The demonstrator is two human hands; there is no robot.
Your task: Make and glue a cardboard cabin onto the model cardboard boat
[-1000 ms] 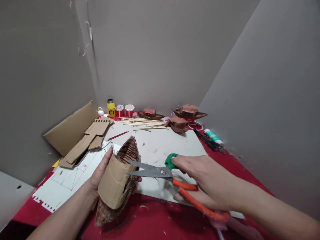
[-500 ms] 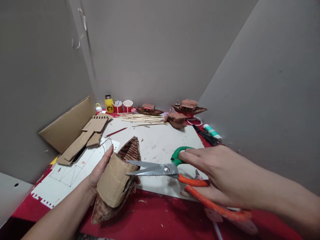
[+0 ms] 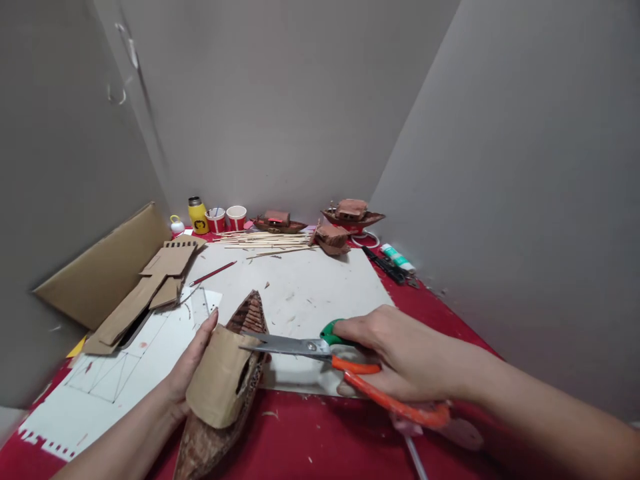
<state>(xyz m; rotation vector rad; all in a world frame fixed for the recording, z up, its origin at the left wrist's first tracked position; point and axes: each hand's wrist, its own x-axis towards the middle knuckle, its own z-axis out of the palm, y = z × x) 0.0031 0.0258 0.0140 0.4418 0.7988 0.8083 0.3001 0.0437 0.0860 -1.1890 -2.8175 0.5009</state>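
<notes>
My left hand [image 3: 187, 373] is wrapped round a small brown model boat [image 3: 210, 440], with fingertips showing at its far side. A curved tan cardboard roof [image 3: 220, 377] covers the boat's middle, with a dark opening in its right side. In my right hand [image 3: 395, 353] are scissors [image 3: 295, 345] with a green loop and an orange loop. Their blades are nearly closed and point left, the tips over the roof's upper right corner. Whether cardboard lies between the blades I cannot tell.
White paper [image 3: 310, 293] with scraps covers the red table [image 3: 300, 440]. Thin sticks [image 3: 265, 240], model boats [image 3: 353, 212], paper cups [image 3: 237, 219] and a yellow bottle [image 3: 198, 217] stand at the back. Cut cardboard [image 3: 135, 303] lies left; a glue tube [image 3: 398, 258] lies right.
The scissor blades have come closer together over the roof's corner. The view has turned slightly right, so most things appear farther left. The boat's bow appears a little lower.
</notes>
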